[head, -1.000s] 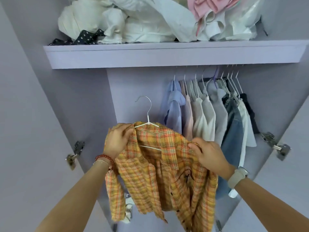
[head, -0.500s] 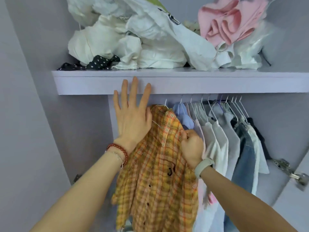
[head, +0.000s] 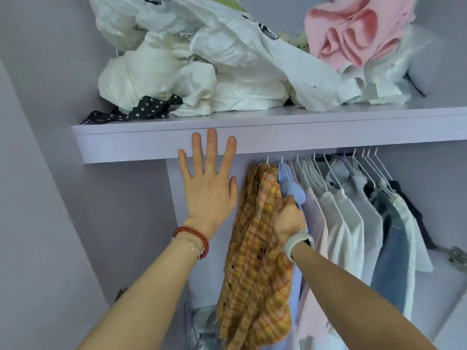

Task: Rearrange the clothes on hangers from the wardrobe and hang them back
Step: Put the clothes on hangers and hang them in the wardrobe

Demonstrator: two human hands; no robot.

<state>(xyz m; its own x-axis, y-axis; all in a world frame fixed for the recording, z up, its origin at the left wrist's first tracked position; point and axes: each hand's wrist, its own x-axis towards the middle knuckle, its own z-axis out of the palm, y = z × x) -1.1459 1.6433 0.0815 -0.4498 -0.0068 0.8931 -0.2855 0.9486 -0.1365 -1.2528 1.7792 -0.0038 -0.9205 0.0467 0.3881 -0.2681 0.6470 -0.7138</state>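
Plaid shirt [head: 255, 248] is on the rail at the left end of the row, right against the blue shirt [head: 290, 190]. My right hand [head: 288, 221] has its fingers bunched in the plaid fabric near the shoulder; my left hand [head: 209, 188] is spread flat, holding nothing, by the shelf [head: 328, 137] edge. The hook looks seated, I think, but it's hard to see. Next: let go and grab another hanger.
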